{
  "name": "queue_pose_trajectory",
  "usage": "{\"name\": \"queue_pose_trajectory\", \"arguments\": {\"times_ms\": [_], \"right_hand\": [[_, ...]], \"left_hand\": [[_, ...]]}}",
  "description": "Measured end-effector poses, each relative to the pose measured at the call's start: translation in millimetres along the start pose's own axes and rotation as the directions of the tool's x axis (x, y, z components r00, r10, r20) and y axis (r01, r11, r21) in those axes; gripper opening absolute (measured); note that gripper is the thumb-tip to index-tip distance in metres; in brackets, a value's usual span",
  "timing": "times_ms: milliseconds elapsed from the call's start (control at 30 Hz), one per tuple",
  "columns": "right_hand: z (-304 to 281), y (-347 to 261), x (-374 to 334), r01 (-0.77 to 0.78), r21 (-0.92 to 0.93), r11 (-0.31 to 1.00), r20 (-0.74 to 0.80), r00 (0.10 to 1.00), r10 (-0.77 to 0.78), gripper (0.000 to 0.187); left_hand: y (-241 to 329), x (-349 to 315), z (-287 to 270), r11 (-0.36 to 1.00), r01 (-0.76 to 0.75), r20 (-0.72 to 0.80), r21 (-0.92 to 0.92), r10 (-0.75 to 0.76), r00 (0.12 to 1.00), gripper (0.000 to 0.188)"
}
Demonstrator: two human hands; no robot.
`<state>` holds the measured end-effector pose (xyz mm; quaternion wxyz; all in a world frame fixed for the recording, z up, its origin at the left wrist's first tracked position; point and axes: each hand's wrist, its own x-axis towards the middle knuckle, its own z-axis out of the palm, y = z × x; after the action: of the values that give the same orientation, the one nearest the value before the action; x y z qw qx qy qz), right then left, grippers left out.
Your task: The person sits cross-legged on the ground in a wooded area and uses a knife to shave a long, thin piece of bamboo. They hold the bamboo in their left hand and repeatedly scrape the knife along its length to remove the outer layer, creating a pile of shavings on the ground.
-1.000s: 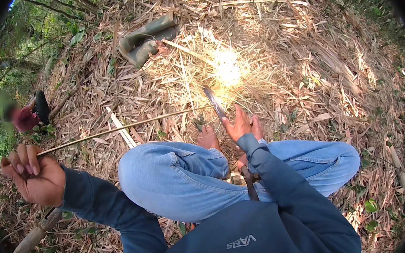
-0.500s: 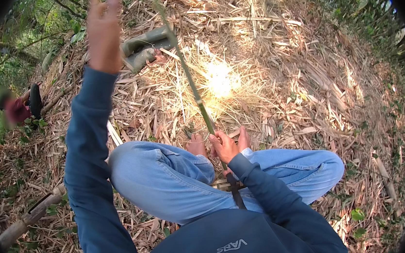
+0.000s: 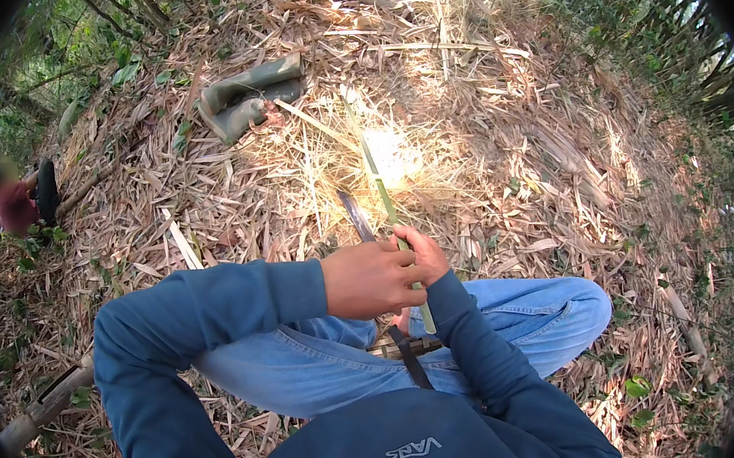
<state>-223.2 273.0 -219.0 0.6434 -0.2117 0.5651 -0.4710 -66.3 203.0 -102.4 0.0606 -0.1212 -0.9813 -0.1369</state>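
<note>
A long, thin green bamboo strip [image 3: 384, 196] runs from the straw toward my lap. My right hand [image 3: 423, 253] is closed round it, thumb along its upper side. Crossing over from the left, my left hand [image 3: 365, 279] has its fingers bent and closed on the same strip, touching the right hand. A dark knife blade [image 3: 355, 216] points away from me beside the strip, passing beneath my left hand. Its dark handle [image 3: 410, 359] lies toward my lap; the part between is covered by my hands, so I cannot tell which fingers touch it.
I sit cross-legged in blue jeans [image 3: 529, 310], bare feet tucked in. Pale shavings [image 3: 318, 176] and dry leaves cover the ground. Green rubber boots [image 3: 252, 94] lie ahead. A bamboo pole [image 3: 44, 410] is at my left; another person [image 3: 15, 201] sits at far left.
My left hand has come down from its raised, stretched-out place to the right hand and closed on the strip. The strip's far end now lies nearer, and the knife blade shows more.
</note>
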Motion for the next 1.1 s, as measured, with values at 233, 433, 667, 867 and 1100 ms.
{"name": "queue_pose_trajectory", "arguments": {"times_ms": [233,433,667,867,1100], "right_hand": [[29.1,14.8,7.4,0.501,-0.382,0.777,0.005,0.841,-0.54,0.034],[-11.0,53.4,49.5,0.15,-0.223,0.963,-0.111,0.978,-0.178,0.037],[-16.7,138.6,71.0,-0.082,-0.973,0.215,-0.104,0.99,-0.092,0.059],[-9.8,116.7,62.7,-0.088,-0.952,0.295,-0.094,0.996,-0.005,0.061],[9.6,43.5,10.6,-0.248,-0.299,0.921,-0.093,0.969,0.231,0.033]], "left_hand": [[-5.2,5.7,-20.6,0.981,-0.059,-0.136,0.187,0.085,0.987,0.019],[-38.3,-10.4,-88.7,0.933,0.309,-0.683,-0.186,-0.349,0.641,0.02],[-17.3,-47.9,-143.9,0.926,0.24,-0.917,-0.293,-0.343,0.205,0.015],[-23.7,-59.1,-134.7,0.83,0.254,-0.847,-0.496,-0.527,0.067,0.018],[-55.8,-84.0,-128.5,0.776,0.293,-0.82,-0.559,-0.57,-0.055,0.02]]}}
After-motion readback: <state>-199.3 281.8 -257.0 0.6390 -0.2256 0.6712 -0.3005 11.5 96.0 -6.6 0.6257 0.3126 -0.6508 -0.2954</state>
